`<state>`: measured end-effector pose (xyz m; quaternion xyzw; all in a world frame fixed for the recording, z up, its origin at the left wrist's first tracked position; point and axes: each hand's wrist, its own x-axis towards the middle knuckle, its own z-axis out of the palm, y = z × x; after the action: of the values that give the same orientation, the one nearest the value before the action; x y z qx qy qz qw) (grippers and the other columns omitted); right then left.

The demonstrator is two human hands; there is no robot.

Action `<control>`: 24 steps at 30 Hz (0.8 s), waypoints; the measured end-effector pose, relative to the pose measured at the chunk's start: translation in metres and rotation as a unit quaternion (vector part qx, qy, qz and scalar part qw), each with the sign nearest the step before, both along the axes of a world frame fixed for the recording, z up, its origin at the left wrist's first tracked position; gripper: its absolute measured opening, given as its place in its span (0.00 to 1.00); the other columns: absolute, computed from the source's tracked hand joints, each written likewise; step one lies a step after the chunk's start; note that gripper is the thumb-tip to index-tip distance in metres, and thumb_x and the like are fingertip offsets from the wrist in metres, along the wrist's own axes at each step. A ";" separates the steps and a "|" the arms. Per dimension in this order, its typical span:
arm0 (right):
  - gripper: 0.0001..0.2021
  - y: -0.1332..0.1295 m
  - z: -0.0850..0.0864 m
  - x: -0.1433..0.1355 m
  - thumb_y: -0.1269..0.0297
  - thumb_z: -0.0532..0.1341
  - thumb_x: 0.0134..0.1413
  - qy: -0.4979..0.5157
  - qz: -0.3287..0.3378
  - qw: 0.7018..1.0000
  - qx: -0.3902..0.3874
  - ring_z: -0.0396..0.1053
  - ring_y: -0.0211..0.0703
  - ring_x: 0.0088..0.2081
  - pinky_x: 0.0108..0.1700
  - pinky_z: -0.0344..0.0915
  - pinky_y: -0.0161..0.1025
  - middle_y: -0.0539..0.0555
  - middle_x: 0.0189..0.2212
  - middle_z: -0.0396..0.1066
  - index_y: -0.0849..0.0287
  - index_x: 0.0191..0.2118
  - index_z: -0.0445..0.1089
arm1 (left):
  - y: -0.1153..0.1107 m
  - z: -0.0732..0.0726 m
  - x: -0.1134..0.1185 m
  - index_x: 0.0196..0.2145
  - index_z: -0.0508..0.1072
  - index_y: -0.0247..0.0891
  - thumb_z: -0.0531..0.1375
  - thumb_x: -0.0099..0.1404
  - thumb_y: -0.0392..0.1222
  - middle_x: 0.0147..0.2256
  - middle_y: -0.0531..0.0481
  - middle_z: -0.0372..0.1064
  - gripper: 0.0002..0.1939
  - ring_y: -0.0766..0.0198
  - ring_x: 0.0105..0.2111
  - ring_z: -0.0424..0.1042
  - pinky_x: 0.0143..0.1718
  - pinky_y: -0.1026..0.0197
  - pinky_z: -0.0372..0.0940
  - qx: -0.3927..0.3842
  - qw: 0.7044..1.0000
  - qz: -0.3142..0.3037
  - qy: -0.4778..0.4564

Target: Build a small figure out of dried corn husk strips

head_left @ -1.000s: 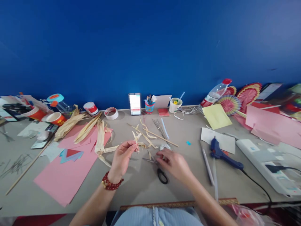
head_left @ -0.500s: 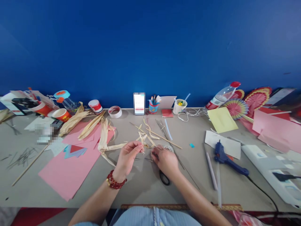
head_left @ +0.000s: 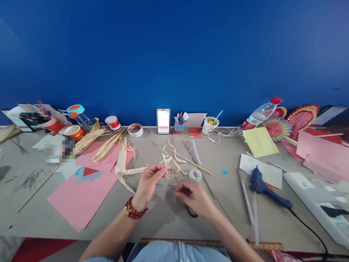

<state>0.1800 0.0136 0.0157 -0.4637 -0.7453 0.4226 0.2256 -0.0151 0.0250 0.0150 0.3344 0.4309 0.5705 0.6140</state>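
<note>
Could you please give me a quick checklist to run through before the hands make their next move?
1. Left hand secure on the husk piece: ok, it is pinched between thumb and fingers.
2. Right hand free: cannot tell, its curled fingers could hide something small.
3. Scissors uncovered: not ok, the right hand hides most of them, with part of a black handle showing.
4. Tape roll uncovered: ok, it lies in plain view beyond the right hand.
5. Glue gun apart from both hands: ok, it lies off to the right.
6. Glue gun cool: cannot tell.
</note>
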 end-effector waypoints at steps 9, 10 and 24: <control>0.03 0.015 0.049 -0.005 0.66 0.64 0.57 0.295 -0.099 0.941 0.132 0.67 0.44 0.39 0.43 0.63 0.41 0.52 0.33 0.69 0.55 0.32 0.72 | -0.006 -0.006 0.005 0.31 0.76 0.36 0.68 0.59 0.41 0.28 0.53 0.70 0.06 0.69 0.29 0.66 0.37 0.65 0.60 -0.007 0.998 -0.046 -0.031; 0.02 0.020 0.047 -0.009 0.66 0.64 0.57 0.291 -0.108 0.940 0.142 0.67 0.45 0.40 0.44 0.63 0.41 0.52 0.33 0.69 0.55 0.32 0.72 | -0.007 -0.006 0.006 0.30 0.76 0.36 0.68 0.58 0.41 0.28 0.53 0.70 0.07 0.69 0.29 0.66 0.36 0.65 0.60 -0.010 0.998 -0.046 -0.037; 0.02 0.029 0.022 -0.021 0.67 0.63 0.58 0.212 -0.133 0.943 0.221 0.68 0.46 0.43 0.46 0.64 0.44 0.53 0.36 0.69 0.54 0.35 0.73 | -0.009 0.007 0.010 0.28 0.76 0.35 0.71 0.53 0.44 0.25 0.53 0.69 0.11 0.70 0.27 0.65 0.32 0.66 0.59 -0.051 0.997 -0.040 -0.051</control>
<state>0.1587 0.0425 0.0374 -0.3967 -0.6864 0.3019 0.5295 -0.0052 0.0159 0.0225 0.2902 0.4137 0.5396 0.6734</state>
